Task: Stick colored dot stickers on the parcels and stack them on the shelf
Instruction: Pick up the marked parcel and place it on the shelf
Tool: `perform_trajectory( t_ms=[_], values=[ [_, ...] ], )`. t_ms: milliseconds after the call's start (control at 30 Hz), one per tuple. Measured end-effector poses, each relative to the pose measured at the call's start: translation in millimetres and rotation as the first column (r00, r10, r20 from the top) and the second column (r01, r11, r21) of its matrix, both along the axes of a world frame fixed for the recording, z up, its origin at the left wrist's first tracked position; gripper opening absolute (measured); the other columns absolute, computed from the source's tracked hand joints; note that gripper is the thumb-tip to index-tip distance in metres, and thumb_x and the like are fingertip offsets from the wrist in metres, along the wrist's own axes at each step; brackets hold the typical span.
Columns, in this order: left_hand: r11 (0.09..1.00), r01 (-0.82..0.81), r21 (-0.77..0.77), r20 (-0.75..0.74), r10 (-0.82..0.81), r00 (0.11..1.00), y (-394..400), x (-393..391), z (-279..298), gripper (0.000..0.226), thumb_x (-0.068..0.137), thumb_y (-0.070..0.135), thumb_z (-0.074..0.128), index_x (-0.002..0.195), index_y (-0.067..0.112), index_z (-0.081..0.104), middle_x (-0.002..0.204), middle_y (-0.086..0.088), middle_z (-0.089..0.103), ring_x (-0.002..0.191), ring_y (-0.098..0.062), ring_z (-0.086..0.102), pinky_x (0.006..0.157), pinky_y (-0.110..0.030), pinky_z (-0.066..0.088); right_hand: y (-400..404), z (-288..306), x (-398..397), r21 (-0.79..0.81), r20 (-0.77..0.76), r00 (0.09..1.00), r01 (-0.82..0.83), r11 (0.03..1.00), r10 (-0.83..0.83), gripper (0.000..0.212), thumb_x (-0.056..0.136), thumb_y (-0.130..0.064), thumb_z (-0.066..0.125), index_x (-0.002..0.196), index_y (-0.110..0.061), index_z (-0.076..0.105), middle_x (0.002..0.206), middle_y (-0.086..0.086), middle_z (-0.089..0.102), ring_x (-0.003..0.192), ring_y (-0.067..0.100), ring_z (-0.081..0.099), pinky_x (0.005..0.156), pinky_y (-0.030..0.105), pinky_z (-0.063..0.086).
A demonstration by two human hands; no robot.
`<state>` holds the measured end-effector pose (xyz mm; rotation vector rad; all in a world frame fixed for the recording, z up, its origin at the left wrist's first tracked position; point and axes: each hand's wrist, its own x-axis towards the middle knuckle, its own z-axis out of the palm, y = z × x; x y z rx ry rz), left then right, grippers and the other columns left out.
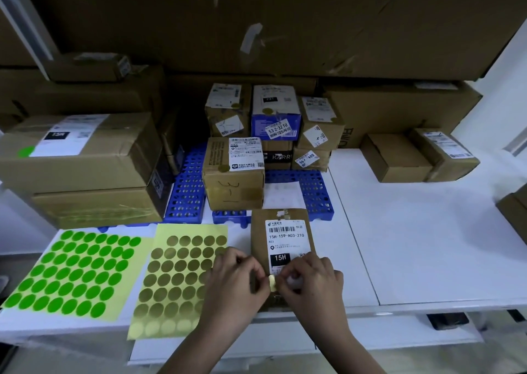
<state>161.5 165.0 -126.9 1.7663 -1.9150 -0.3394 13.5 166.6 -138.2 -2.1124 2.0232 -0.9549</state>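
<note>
Near end of flat parcel [281,239]: hidden under my left hand [236,276] and right hand [310,281].
Gold sticker sheet [176,276]: right edge covered by my left hand.
Gold dot [272,283]: mostly masked by my fingertips.
Box at far right [514,214]: cut off by the frame edge.
Small label print: illegible.

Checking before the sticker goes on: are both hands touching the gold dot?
Touching. Head view: left hand and right hand pinch the gold dot.
</note>
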Motion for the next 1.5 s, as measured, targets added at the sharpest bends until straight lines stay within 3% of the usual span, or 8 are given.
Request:
perform_trajectory(
  t_ms=[100, 200, 333, 467, 633, 1033, 1267, 1500],
  values=[
    [0.997, 0.034, -0.072, -0.018, -0.036, 0.999, 1, 2, -9, 0.026, 0.062, 0.027, 0.080, 0.069, 0.028, 0.055, 0.085, 0.008, 0.046, 0.076, -0.015, 0.049, 0.065, -0.028, 0.038, 0, -3, -1, -0.024, 0.016, 0.999, -0.042, 0.999, 0.042, 0.018, 0.068, -0.048, 0.051, 0.067, -0.032, 0.060, 0.078, -0.012, 0.054, 0.072, 0.018, 0.055, 0.061, 0.028, 0.033],
    [0.998, 0.022, -0.055, -0.166, -0.031, 0.986, 3, 6, -16, 0.028, 0.069, 0.026, 0.078, 0.083, 0.028, 0.055, 0.093, 0.010, 0.045, 0.084, -0.011, 0.047, 0.069, -0.021, 0.036, 1, -4, -4, -0.015, 0.032, 0.998, -0.063, 0.998, 0.063, 0.018, 0.069, -0.048, 0.054, 0.078, -0.034, 0.057, 0.091, -0.012, 0.052, 0.084, 0.016, 0.051, 0.066, 0.028, 0.034],
    [0.990, 0.067, 0.122, -0.499, 0.003, 0.866, 3, 8, -19, 0.053, 0.078, 0.022, 0.074, 0.114, 0.044, 0.041, 0.118, 0.024, 0.035, 0.110, 0.010, 0.039, 0.089, -0.017, 0.035, 0, -7, -8, 0.100, 0.102, 0.994, -0.045, 0.994, 0.035, 0.049, 0.066, -0.057, 0.053, 0.111, -0.036, 0.049, 0.127, -0.008, 0.049, 0.114, 0.013, 0.041, 0.082, 0.033, 0.037],
    [0.957, 0.128, 0.259, -0.655, 0.077, 0.751, -1, 5, -20, 0.062, 0.085, 0.018, 0.068, 0.133, 0.041, 0.037, 0.132, 0.023, 0.035, 0.124, 0.003, 0.036, 0.095, -0.021, 0.035, -3, -3, -10, 0.231, 0.284, 0.958, -0.106, 0.967, 0.037, 0.075, 0.066, -0.064, 0.044, 0.135, -0.035, 0.039, 0.146, -0.011, 0.031, 0.132, 0.012, 0.033, 0.101, 0.038, 0.036],
    [0.953, 0.122, 0.277, -0.715, 0.120, 0.689, -4, -2, -25, 0.056, 0.090, 0.020, 0.062, 0.135, 0.043, 0.038, 0.139, 0.019, 0.041, 0.127, 0.003, 0.040, 0.104, -0.027, 0.040, -2, -5, -8, 0.180, 0.267, 0.962, -0.106, 0.978, 0.056, 0.072, 0.072, -0.064, 0.047, 0.135, -0.030, 0.043, 0.146, -0.005, 0.034, 0.129, 0.017, 0.038, 0.100, 0.038, 0.041],
    [0.916, 0.252, 0.312, -0.745, 0.071, 0.663, 0, 4, -23, 0.062, 0.093, 0.015, 0.056, 0.140, 0.043, 0.027, 0.137, 0.028, 0.033, 0.113, 0.029, 0.035, 0.083, 0.001, 0.037, -5, -14, -15, 0.179, 0.357, 0.927, -0.190, 0.965, 0.116, 0.064, 0.074, -0.062, 0.044, 0.131, -0.033, 0.046, 0.148, -0.010, 0.028, 0.130, 0.014, 0.036, 0.105, 0.033, 0.036],
    [0.879, 0.341, 0.333, -0.785, 0.058, 0.617, 1, 8, -14, 0.063, 0.095, 0.011, 0.051, 0.141, 0.042, 0.020, 0.138, 0.031, 0.028, 0.106, 0.035, 0.034, 0.080, 0.000, 0.039, -6, -16, -25, 0.206, 0.519, 0.838, -0.311, 0.928, 0.166, 0.049, 0.079, -0.055, 0.042, 0.126, -0.045, 0.044, 0.148, -0.023, 0.022, 0.135, -0.002, 0.028, 0.110, 0.039, 0.037],
    [0.876, 0.346, 0.335, -0.824, 0.095, 0.558, 6, 2, -12, 0.064, 0.096, 0.004, 0.048, 0.142, 0.037, 0.019, 0.131, 0.033, 0.033, 0.100, 0.032, 0.043, 0.077, -0.001, 0.041, -2, -14, -26, 0.176, 0.448, 0.869, -0.318, 0.932, 0.212, 0.062, 0.070, -0.061, 0.060, 0.128, -0.044, 0.043, 0.152, -0.021, 0.020, 0.138, -0.004, 0.025, 0.109, 0.019, 0.029]
  ],
)
